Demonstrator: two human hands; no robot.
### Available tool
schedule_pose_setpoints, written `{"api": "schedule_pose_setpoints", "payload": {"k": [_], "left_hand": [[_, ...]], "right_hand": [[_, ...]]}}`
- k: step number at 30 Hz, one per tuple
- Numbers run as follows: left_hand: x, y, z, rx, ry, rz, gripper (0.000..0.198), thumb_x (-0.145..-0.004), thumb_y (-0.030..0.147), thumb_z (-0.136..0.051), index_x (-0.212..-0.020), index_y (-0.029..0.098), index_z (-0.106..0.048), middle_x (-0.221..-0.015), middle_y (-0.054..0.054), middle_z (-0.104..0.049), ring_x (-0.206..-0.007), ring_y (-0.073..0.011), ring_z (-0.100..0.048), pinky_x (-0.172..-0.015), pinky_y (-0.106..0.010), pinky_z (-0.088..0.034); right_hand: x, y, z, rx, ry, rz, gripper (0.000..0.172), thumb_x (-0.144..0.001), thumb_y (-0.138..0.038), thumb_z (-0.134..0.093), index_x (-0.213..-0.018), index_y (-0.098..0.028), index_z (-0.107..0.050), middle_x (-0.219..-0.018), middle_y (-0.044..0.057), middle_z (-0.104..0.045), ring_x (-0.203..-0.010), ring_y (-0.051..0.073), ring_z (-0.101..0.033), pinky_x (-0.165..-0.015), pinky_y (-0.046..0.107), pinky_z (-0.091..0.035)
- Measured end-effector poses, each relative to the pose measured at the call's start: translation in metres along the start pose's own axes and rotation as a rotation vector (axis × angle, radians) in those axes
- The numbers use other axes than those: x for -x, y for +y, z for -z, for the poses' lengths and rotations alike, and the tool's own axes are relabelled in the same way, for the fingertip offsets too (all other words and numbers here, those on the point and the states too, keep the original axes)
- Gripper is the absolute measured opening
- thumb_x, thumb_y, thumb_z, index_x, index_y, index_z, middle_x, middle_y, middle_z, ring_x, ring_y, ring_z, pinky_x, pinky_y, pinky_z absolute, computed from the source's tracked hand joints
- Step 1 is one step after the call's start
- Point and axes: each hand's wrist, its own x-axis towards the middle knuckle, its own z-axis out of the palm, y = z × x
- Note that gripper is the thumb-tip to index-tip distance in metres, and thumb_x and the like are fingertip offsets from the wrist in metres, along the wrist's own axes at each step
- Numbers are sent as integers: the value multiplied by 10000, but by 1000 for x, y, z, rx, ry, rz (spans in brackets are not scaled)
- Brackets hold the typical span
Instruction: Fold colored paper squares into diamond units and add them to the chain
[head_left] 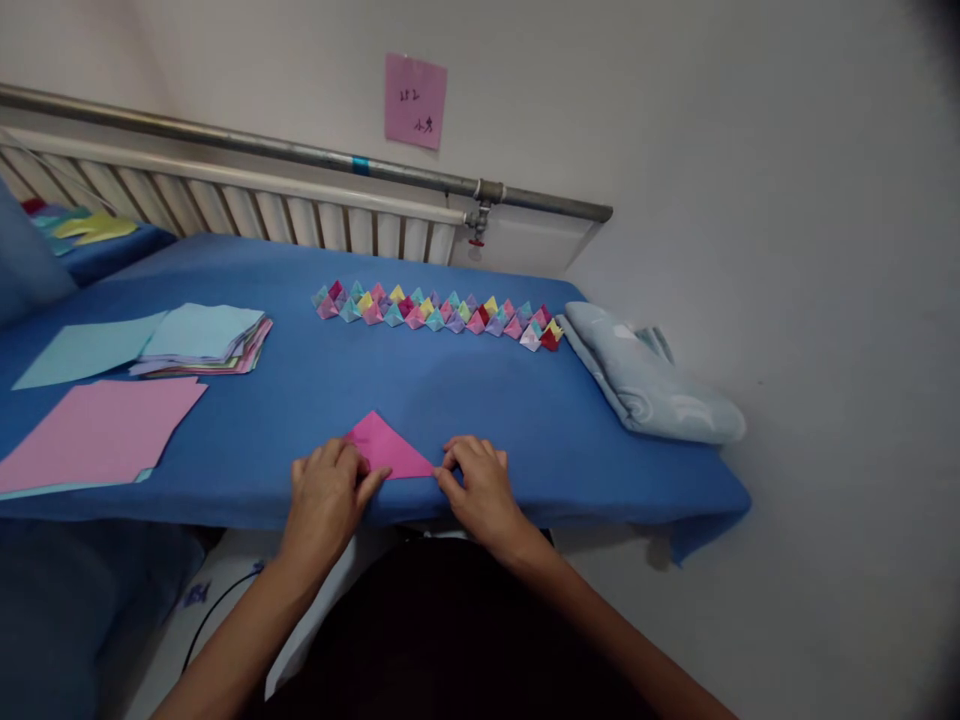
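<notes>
A bright pink sheet of origami paper point(391, 450), folded into a triangle, lies on the blue-covered table near its front edge. Its long folded side faces me and its peak points away. My left hand point(328, 490) presses on the left part of the triangle, fingers bent and thumb along the lower edge; it hides the left corner. At the right corner, my right hand point(480, 485) pinches the tip between thumb and curled fingers. Behind the triangle stand rows of small folded paper pieces point(435, 312) in many colours.
To the left lie a stack of mixed paper point(201, 335), a light blue sheet point(86, 348) and pink sheets point(97, 430). A folded pale blue blanket point(652, 385) rests at the right end. Behind the table point(300, 390) are a radiator point(285, 205) and pipe point(247, 141).
</notes>
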Motion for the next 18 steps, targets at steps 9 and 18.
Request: {"api": "schedule_pose_setpoints", "payload": {"k": [9,18], "left_hand": [[5,12,6,-75,96,-204,246,-879,199,-511,-1089,266,-620,-1055,-89,-623,-890,-241,-530,-748,-378,-362],[21,19,6,-150,53,-447,540,-791,-39,-395,-1220,233,-578,-1129,-91,-645,-991,-250,-570,-856,-422,-370]], "right_hand": [[0,1,1,32,0,29,133,-837,-185,-525,-708,-211,-511,-881,17,-632,-859,190,-549,-748,315,-310],[-1,1,1,29,-5,13,135,-837,-192,-543,-704,-208,-523,-887,17,-635,-864,189,-546,-756,318,-315]]}}
